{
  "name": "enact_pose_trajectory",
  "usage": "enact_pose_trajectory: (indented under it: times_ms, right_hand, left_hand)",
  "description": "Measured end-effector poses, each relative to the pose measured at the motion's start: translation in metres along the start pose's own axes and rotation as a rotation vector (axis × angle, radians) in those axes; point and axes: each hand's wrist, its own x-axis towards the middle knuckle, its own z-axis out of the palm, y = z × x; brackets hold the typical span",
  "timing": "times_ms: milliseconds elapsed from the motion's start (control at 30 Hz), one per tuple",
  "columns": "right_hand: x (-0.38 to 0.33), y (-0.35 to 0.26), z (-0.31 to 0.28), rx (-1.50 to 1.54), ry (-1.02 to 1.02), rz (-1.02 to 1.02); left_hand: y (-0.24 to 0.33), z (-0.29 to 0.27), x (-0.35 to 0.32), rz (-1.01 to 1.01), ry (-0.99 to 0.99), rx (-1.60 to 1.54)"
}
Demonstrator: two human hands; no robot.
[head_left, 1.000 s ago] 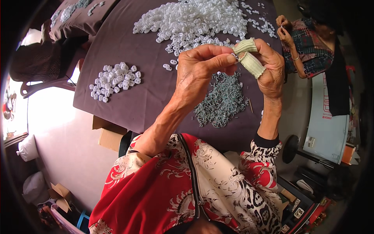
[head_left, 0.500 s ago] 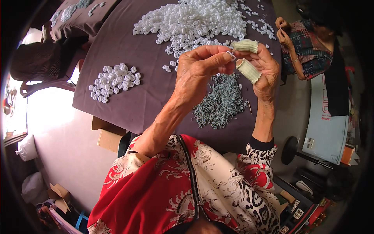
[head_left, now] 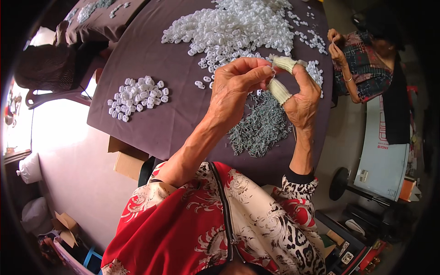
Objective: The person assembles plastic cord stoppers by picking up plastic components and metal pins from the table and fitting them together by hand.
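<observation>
My left hand [head_left: 238, 87] and my right hand [head_left: 300, 98] meet above a dark purple table [head_left: 151, 119]. Pale fabric finger covers sit on my right thumb and forefinger [head_left: 280, 78]. The fingertips of both hands pinch together around a tiny piece too small to make out. Right under my hands lies a heap of small grey metal pins [head_left: 261, 130]. Beyond it spreads a large pile of small white plastic parts [head_left: 233, 30], and a smaller group of white parts [head_left: 137, 96] lies to the left.
Another person in a plaid top [head_left: 362, 64] works at the table's right side with hands raised. A dark chair [head_left: 46, 68] stands at the left. A cardboard box [head_left: 126, 158] sits under the table edge, and bags and boxes lie on the floor at lower left.
My hands have stayed together over the pin heap, shifting slightly. My right fingers have turned a little against my left fingertips.
</observation>
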Motion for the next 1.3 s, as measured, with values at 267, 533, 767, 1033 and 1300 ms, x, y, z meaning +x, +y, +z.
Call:
enact_pose_trajectory:
  times_ms: [267,533,767,1033,1300]
  right_hand:
    - [-0.004,0.005,0.002,-0.148,0.046,-0.147]
    - [0.003,0.002,-0.008,-0.253,-0.054,-0.207]
    - [-0.002,0.007,-0.006,-0.227,0.012,-0.272]
    - [0.002,0.009,0.0,-0.224,-0.043,-0.28]
    - [-0.002,0.017,-0.017,0.338,-0.093,0.076]
  left_hand:
    - [-0.007,-0.004,0.003,-0.06,-0.012,0.006]
    - [-0.009,-0.006,0.002,-0.075,-0.001,0.029]
    - [-0.014,0.001,0.003,-0.045,-0.039,0.025]
    - [-0.01,-0.005,0.005,-0.08,-0.009,-0.028]
    - [-0.011,-0.003,0.002,-0.051,-0.04,0.057]
